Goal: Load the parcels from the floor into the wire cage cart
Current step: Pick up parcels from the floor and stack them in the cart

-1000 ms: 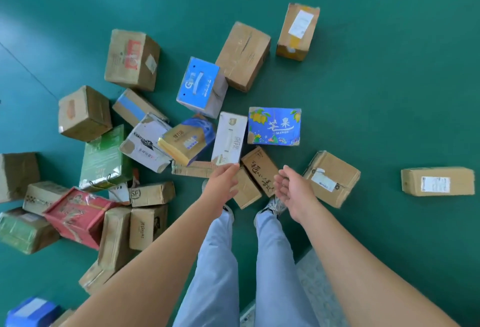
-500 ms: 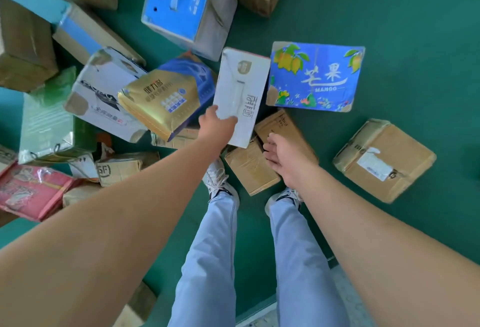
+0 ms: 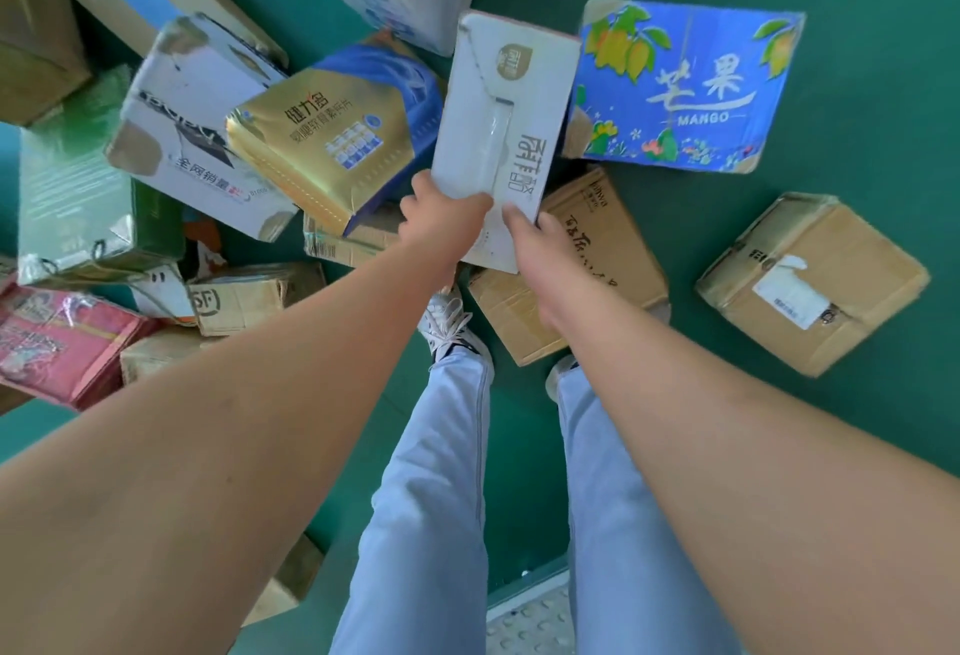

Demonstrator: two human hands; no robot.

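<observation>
Both arms extended down: left hand [image 3: 445,225] and right hand [image 3: 540,259] clamp the near end of the long white cardboard box [image 3: 506,134], side by side.

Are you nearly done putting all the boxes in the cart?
Not nearly. The cart is out of view, so what is already loaded cannot be told. In hand: the left hand and right hand both grip the near end of the white box. Left on the floor: the mango box, the gold box, the taped brown box and many more.
</observation>
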